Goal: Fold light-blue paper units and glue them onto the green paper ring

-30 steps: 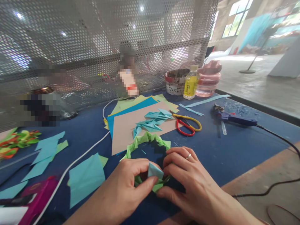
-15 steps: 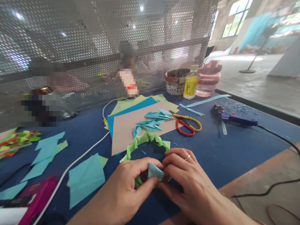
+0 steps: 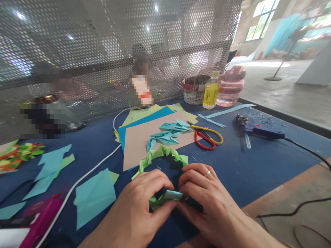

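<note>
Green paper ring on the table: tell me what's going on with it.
A person's left hand holds a small folded blue paper piece at the near side of the green paper ring. The right hand is at the piece's other end; what its fingertips grip is hidden. Beyond the ring, folded blue pieces and scissors lie untouched.

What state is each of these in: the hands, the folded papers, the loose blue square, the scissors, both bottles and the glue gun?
Left hand: pinching small blue paper
Right hand: fingers closed on green chain
Small blue paper: folded
Green chain: folded, curved, partly hidden
Blue folded pieces: bunched
Blue square: unfolded
Scissors: lying down, handles apart
Yellow-labelled bottle: upright, capped
Pink bottle: upright
Glue gun: lying down, corded
</note>
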`<state>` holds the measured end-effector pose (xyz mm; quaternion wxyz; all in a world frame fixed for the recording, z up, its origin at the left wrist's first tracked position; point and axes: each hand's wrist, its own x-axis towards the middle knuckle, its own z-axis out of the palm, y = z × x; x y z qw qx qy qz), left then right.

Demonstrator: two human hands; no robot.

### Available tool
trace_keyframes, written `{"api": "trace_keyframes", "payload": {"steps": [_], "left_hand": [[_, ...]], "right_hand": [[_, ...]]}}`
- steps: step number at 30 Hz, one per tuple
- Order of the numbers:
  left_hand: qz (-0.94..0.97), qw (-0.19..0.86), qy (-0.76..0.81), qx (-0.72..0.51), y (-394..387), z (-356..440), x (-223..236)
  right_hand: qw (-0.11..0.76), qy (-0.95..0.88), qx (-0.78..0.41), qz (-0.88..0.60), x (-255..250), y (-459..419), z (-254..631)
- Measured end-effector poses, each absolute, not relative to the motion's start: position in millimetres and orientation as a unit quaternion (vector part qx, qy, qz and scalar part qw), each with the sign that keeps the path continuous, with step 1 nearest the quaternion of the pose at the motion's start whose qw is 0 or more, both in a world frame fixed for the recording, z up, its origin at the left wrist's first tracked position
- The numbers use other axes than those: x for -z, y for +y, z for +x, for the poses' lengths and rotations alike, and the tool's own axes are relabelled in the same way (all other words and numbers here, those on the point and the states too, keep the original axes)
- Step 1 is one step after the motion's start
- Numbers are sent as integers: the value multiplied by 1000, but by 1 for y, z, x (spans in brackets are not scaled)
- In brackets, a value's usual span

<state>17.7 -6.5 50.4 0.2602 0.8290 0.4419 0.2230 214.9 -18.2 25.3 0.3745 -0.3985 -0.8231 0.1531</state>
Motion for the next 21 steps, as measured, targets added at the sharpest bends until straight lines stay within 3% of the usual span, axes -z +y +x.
{"api": "trace_keyframes", "payload": {"steps": [6,17,21], "left_hand": [[854,205,407,-249,-7,16,-42],[860,223,374,-266,-9,18,-41],[861,184,392,-267,-9,15,-39]], "right_hand": [[379,-822,-141,-401,-26,-16,213],[347,-837,-164,-390,-30,-19,215],[354,-837,-161,-384,-29,-18,215]]}}
